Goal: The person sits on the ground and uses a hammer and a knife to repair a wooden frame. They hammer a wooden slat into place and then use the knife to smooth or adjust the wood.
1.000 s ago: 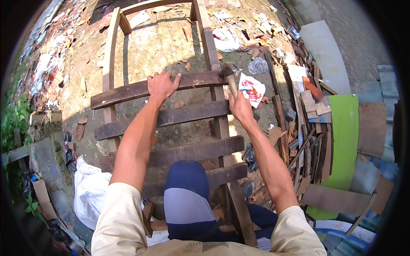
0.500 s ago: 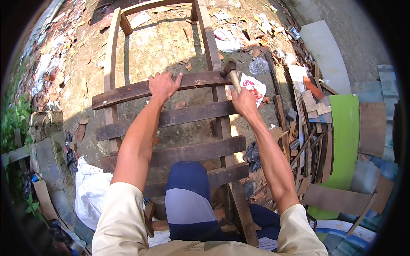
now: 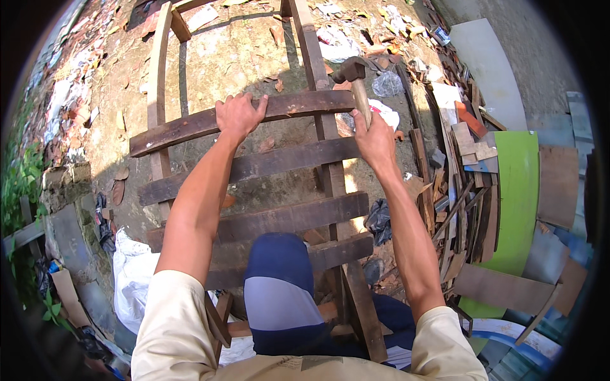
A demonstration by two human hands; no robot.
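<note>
A wooden frame with several dark slats lies across the ground in front of me. My left hand point(image 3: 238, 116) is closed over the farthest slat point(image 3: 181, 132), left of its middle, with the thumb raised. In my right hand point(image 3: 376, 140) is a hammer point(image 3: 360, 95), gripped by its pale wooden handle. Its dark head is up beyond the right end of that slat, apart from the wood. The slats cross two long rails, and the right rail point(image 3: 311, 57) runs under the slat near the hammer. My bent knee point(image 3: 279, 279) rises over the nearer slats.
Scrap wood point(image 3: 470, 149) is heaped to the right, beside a green board point(image 3: 513, 190). A white sack point(image 3: 131, 276) lies at the left. Dry leaves and litter cover the far ground, and a crumpled clear plastic point(image 3: 387, 84) lies beyond my right hand.
My right hand has lifted the hammer and shifted slightly right, so its head is now off the slat's end. My left hand stays on the slat; the view has shifted a little.
</note>
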